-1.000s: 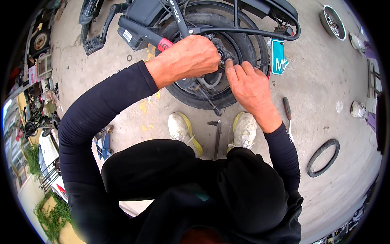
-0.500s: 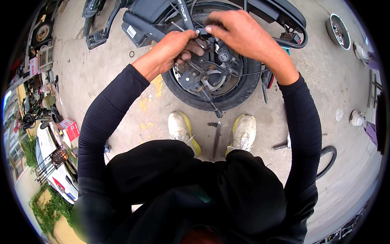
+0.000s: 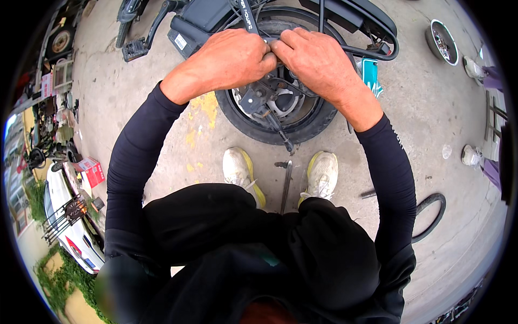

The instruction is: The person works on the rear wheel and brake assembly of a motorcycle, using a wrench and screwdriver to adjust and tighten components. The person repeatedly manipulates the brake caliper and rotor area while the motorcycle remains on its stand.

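My left hand (image 3: 237, 56) and my right hand (image 3: 310, 56) meet over the upper part of a black spoked wheel (image 3: 234, 116) on an electric bike. Both have their fingers curled in, thumbs almost touching beside a small metal fitting at the lower end of a dark strut (image 3: 247, 17). Whatever the fingertips pinch is hidden behind the hands. Below them show a dark bracket (image 3: 252, 101) and a short black arm (image 3: 279, 128) reaching toward the tyre's near edge. My hands cover much of the hub.
Between my shoes (image 3: 322, 174) lies a long metal bar (image 3: 287, 186). A teal box (image 3: 370, 73) stands right of the wheel. Farther right are a metal bowl of small parts (image 3: 441, 43), a black rubber loop (image 3: 443, 208) and another person's shoes (image 3: 471, 155). A pedal (image 3: 134, 50) juts out at left.
My right hand has come down and left from above the wheel to meet my left hand. My left hand has turned knuckles-up; the thin rod by its fingers is now hidden.
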Action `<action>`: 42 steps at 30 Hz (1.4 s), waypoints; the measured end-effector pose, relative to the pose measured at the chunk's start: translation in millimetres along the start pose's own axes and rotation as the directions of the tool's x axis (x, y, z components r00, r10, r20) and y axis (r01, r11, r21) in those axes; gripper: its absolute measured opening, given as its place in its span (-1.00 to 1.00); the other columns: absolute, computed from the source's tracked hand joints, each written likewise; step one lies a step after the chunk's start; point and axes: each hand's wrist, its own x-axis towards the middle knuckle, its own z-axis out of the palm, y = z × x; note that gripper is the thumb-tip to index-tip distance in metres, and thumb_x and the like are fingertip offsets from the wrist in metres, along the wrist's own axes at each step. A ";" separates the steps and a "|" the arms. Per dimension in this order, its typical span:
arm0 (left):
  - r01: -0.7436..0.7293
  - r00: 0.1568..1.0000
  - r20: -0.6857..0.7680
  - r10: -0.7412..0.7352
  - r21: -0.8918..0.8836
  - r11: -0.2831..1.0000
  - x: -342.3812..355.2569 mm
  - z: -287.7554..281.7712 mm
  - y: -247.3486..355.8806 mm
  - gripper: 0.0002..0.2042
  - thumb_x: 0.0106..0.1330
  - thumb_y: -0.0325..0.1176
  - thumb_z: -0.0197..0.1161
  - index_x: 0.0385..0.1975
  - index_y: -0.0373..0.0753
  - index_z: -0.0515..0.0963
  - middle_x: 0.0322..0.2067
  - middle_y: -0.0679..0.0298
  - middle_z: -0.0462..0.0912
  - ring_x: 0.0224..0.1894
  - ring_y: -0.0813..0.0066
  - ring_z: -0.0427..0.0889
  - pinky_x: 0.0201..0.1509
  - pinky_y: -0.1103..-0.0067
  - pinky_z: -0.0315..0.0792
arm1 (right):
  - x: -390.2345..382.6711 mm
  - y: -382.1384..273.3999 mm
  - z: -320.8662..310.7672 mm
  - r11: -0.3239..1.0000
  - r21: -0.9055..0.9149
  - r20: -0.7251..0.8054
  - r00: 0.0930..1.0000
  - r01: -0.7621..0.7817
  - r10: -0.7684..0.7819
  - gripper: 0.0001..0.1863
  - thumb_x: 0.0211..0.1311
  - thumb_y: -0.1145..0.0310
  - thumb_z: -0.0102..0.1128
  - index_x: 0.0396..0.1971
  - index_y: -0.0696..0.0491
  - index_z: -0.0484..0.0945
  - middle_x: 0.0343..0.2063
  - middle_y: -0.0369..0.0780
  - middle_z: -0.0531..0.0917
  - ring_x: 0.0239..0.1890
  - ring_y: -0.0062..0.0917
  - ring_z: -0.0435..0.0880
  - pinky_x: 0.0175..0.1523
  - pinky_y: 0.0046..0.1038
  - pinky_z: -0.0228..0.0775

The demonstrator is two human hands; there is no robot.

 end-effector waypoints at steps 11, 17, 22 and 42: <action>-0.232 0.957 -0.212 0.196 -0.164 0.959 -35.1 -15.1 0.3 -0.57 0.45 -0.05 0.25 0.09 -0.28 0.57 -0.14 0.03 0.71 -0.16 0.11 0.72 -0.08 0.33 0.57 | 9.0 23.4 21.0 0.717 0.659 0.291 0.956 -0.227 0.036 -0.73 0.33 0.28 0.28 -0.11 0.15 0.69 -0.37 0.02 0.70 -0.22 -0.05 0.69 -0.10 -0.10 0.48; -0.260 0.927 -0.276 0.255 0.017 0.965 -31.9 -4.6 -9.5 -0.77 0.43 -0.36 0.26 -0.03 -0.32 0.63 -0.22 0.04 0.70 -0.28 0.03 0.68 -0.20 0.33 0.55 | 13.6 27.1 21.2 0.807 0.564 0.373 0.926 -0.172 -0.063 -0.70 0.36 0.25 0.25 -0.06 0.12 0.71 -0.33 0.01 0.72 -0.21 -0.08 0.72 -0.06 -0.12 0.51; -0.249 0.910 -0.329 0.253 0.056 0.967 -28.2 -4.9 -9.4 -0.79 0.41 -0.36 0.27 -0.09 -0.34 0.65 -0.29 0.03 0.71 -0.32 0.02 0.69 -0.23 0.35 0.55 | 13.2 28.7 21.8 0.787 0.604 0.300 0.951 -0.126 -0.077 -0.74 0.38 0.26 0.26 -0.25 0.21 0.64 -0.42 0.00 0.62 -0.30 -0.05 0.62 -0.17 -0.10 0.41; 0.271 0.933 -0.006 -0.360 -0.646 0.713 -26.1 0.8 9.7 -0.60 0.50 -0.09 0.15 -0.42 -0.30 0.70 -0.64 0.16 0.64 -0.67 0.38 0.57 -0.56 0.50 0.40 | 1.1 4.2 26.9 0.790 0.580 0.119 0.980 -0.198 0.159 -0.74 0.16 0.33 0.44 -0.18 0.11 0.72 -0.36 -0.08 0.73 -0.27 -0.16 0.72 -0.17 -0.22 0.55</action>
